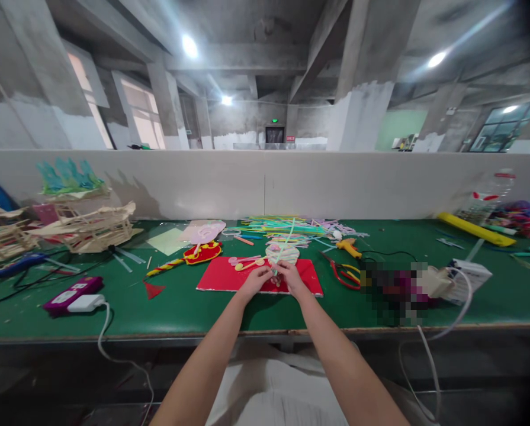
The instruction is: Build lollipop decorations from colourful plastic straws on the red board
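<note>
My left hand [259,280] and my right hand [288,277] meet over the front part of a red board [220,277], fingers pinched together. Between them rises a thin pale green pipe cleaner [289,235], its upper end leaning away from me. My fingertips hide its lower end and any small piece there. Just beyond the hands is a rounded pale striped piece [282,254]. On the board's left part lie thin pink and yellow pieces with round ends [247,264]. A red and yellow fan-shaped piece [205,253] with a twisted handle rests left of the board.
Loose pastel pipe cleaners [269,225] lie at the back. Right of the board are red-handled pliers [347,275] and a yellow glue gun [349,247]. Wooden models [91,228] and a purple power strip [73,294] occupy the left. A low partition [202,183] borders the table.
</note>
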A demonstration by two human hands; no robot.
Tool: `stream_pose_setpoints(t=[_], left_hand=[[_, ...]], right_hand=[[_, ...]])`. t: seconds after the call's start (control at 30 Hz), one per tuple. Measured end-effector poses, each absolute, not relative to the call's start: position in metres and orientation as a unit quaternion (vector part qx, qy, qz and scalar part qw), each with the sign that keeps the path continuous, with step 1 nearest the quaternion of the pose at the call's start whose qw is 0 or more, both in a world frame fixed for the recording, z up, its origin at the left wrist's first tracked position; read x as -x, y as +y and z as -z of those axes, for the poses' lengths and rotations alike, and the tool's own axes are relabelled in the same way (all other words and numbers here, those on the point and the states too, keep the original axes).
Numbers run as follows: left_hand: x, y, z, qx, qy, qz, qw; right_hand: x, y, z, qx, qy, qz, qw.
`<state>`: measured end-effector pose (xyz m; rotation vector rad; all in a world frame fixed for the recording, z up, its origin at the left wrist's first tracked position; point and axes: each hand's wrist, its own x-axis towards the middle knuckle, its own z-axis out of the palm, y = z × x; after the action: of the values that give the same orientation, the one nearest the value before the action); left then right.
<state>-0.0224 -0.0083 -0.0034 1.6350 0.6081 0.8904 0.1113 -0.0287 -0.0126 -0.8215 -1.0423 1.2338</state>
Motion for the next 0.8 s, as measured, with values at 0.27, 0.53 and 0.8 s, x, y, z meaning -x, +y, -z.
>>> stream_pose_setpoints(t=[0.27, 0.53, 0.8], left_hand=[[0.0232, -0.0030, 0.0093, -0.683, 0.270, -0.384, 0.559], [0.0260, -0.0007, 0.0071, -0.589, 0.301, -0.488, 0.569], [0.0230, -0.0014, 0.0100, -0.650, 0.325, -0.460, 0.510]], right_hand=[[-0.1105, -0.0292, 0.0116, 0.376, -0.425, -0.524, 0.635], [-0.1084, -0.0324, 0.0096, 0.404, -0.432, -0.497, 0.635], [-0.1095, -0.0282, 0.0137, 0.408, -0.414, -0.483, 0.654]])
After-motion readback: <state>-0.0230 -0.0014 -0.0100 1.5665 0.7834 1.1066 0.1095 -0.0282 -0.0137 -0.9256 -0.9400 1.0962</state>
